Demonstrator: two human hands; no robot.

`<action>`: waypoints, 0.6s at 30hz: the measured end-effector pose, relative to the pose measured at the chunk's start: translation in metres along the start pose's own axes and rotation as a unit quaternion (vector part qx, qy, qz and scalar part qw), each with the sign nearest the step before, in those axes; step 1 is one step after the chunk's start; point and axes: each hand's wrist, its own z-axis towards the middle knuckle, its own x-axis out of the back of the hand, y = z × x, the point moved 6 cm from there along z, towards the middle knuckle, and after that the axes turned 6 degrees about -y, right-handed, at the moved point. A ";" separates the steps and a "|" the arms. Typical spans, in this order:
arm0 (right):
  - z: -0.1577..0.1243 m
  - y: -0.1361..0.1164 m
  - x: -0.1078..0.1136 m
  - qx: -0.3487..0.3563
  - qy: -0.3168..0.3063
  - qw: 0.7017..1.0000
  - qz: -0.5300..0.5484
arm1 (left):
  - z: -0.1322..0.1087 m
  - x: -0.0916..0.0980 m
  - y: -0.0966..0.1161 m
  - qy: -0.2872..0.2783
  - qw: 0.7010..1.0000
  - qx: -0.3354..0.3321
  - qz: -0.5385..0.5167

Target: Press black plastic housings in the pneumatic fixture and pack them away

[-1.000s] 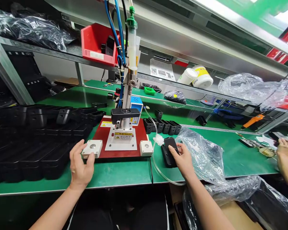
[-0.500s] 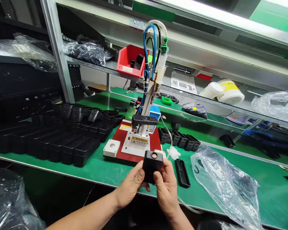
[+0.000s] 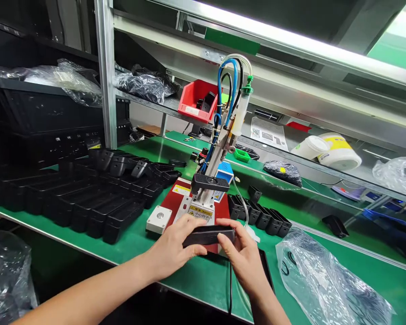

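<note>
Both hands on one piece. Left grip (image 3: 174, 246) is closed around the left end of a black case (image 3: 208, 236), fingers over the top, thumb stretched along the lower edge. Right grip (image 3: 245, 255) is closed on the other end, thumb tip pressed to the near side, forefinger across the top. Case is held up between the grips, long side facing the wearer, roughly level, in front of the machine (image 3: 218, 153) on its red base. Hold at both ends probably keeps the long piece steady and leaves its middle bare.

Left of the left grip, more black cases (image 3: 84, 210) lie side by side on the table (image 3: 135, 249), presumably ranked to save room and stay within reach. White button box (image 3: 159, 217) sits just beyond the left grip, at the corner of the base. Small black boxes (image 3: 259, 214) line up beyond the right grip. Clear bag (image 3: 328, 275) lies to its right.

Versus half a second ago: case was then upright, end with the round hole showing; now turned lengthwise, hole not visible. Black tray (image 3: 265, 266) beside the right grip was in plain sight; now partly covered by the right hand and forearm.
</note>
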 end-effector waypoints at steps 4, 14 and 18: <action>0.040 -0.022 0.011 0.110 -0.037 0.992 -0.042 | 0.039 0.033 0.000 0.135 0.989 -0.005 -0.058; 0.140 -0.014 0.044 0.187 -0.040 0.973 -0.133 | 0.133 0.053 -0.026 0.256 0.964 -0.050 0.043; 0.142 -0.010 0.039 0.213 -0.005 0.969 -0.127 | 0.128 0.047 -0.033 0.282 0.958 -0.046 0.032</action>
